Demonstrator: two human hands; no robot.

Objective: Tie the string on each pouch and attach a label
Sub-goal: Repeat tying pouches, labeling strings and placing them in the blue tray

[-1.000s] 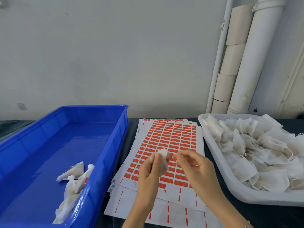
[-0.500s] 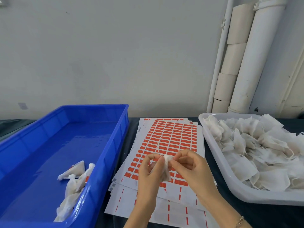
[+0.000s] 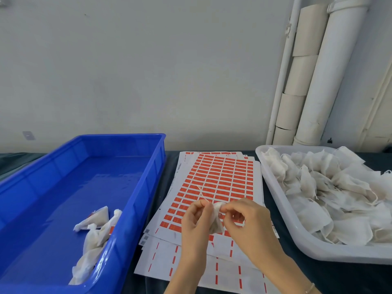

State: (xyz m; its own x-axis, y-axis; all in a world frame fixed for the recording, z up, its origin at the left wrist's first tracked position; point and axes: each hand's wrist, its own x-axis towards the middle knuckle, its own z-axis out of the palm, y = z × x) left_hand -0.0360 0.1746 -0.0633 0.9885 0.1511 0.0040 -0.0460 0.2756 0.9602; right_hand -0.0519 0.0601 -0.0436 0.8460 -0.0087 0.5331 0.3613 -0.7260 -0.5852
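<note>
Head view
Left hand point(image 3: 196, 219): fingers curled, thumb and forefinger pinched on the top of a small white pouch point(image 3: 216, 221), above the near half of the label sheets.
Right hand point(image 3: 248, 221): fingertips pressed together on the gathered neck of the same pouch, facing the left hand; a thin bracelet shows at the wrist near the bottom edge of the picture.
Pouch: held between both hands, off the worktop, its body hanging below the fingers.
String point(image 3: 200, 193): a thin pale strand rises from the left hand's pinch and leans up and left over the orange labels.
Label sheets point(image 3: 220, 179): a loose fanned stack of white sheets with rows of orange labels, lying mid-worktop between the two containers; the nearer sheets show mostly bare backing with short orange dashes.
Blue crate point(image 3: 135, 200): on the left side of the worktop; a few white pouches point(image 3: 93, 232) lie in its near right corner, one with a spot of orange on it.
White tray point(image 3: 275, 200): on the right side of the worktop, heaped with loose pouches point(image 3: 331, 194).
Worktop point(image 3: 331, 276): dark cloth covering, against a pale wall with white pipes point(image 3: 331, 71) at the right.
</note>
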